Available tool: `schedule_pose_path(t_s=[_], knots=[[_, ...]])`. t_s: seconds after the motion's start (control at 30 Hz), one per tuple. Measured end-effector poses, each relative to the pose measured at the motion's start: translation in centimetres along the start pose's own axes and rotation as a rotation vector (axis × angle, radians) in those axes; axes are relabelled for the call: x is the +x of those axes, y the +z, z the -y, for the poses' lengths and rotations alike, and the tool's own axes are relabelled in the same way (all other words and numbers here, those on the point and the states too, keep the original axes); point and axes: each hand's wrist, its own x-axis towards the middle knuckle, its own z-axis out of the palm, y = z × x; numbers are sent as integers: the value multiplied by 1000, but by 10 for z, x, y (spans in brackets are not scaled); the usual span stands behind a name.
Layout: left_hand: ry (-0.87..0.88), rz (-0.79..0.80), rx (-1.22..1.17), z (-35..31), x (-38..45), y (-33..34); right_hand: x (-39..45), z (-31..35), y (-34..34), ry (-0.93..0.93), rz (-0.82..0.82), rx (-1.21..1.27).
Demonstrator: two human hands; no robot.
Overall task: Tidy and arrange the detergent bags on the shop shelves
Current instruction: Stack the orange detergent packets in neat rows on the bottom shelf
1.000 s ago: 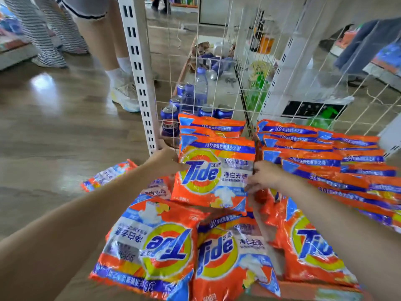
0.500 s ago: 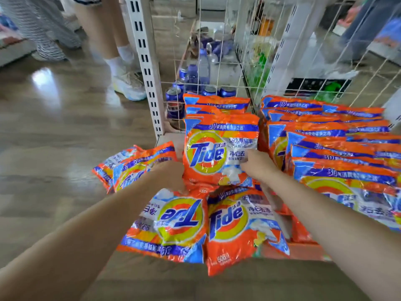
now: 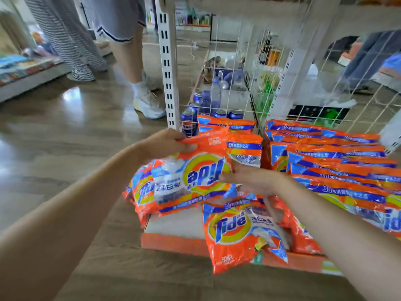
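Wood-look shop floor (image 3: 54, 148), low shelf (image 3: 173, 244) with orange edge | left hand (image 3: 165, 144) pinches a Tide bag (image 3: 195, 174) by its top corner, logo upside down, long axis tilted | right hand (image 3: 249, 179) fingers straight, touching its lower edge | upright Tide bag (image 3: 238, 233) in front reads "508" | stacked bags (image 3: 336, 161) right, Pepsi cans (image 3: 188, 122) behind wire grid (image 3: 227, 61)

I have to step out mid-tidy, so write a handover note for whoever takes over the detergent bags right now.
Left hand grips the top edge of an upside-down bag, lifted over the shelf's left end.
Right hand lies open at that bag's right edge.
Done: neat overlapping rows on the right.
Left: turn and place the held bag, then the loose front bag and those beneath the held one.
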Motion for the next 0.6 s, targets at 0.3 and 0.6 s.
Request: schedule_pose_path(t_s=[0.3, 0.6], knots=[[-40, -188, -175, -24, 4, 12, -39, 32, -34, -199, -439, -57], [-12, -245, -477, -54, 0, 23, -58, 21, -56, -317, -497, 341]])
